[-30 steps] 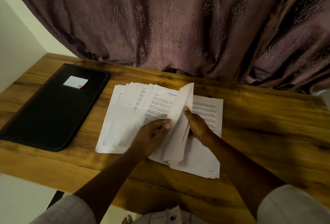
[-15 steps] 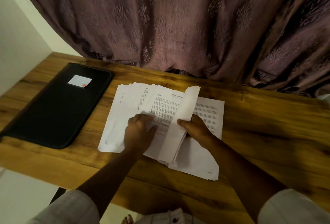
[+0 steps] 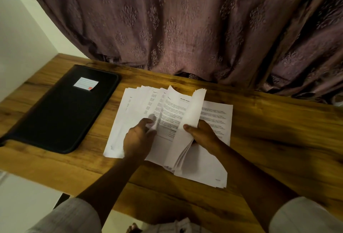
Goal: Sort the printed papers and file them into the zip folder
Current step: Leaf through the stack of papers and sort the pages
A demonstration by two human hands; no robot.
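A fan of white printed papers [image 3: 144, 106] lies on the wooden table [image 3: 278, 139], spread leftwards. My left hand [image 3: 138, 139] rests on the fanned sheets, its fingers curled round the edge of one sheet that stands lifted. My right hand [image 3: 202, 136] grips a bundle of several sheets [image 3: 191, 121] held upright on its edge, thumb on the near face. More printed sheets [image 3: 217, 117] lie flat under that hand. The black zip folder [image 3: 63, 110] lies closed to the left, with a white label [image 3: 85, 83] on its cover.
A purple patterned curtain [image 3: 185, 28] hangs along the table's far edge. A white wall [image 3: 22, 34] stands at the left. The table's near edge [image 3: 92, 190] runs just in front of my sleeves.
My left hand moved left off the upright bundle onto the fanned sheets and lifted the edge of one. My right hand keeps holding the bundle upright.
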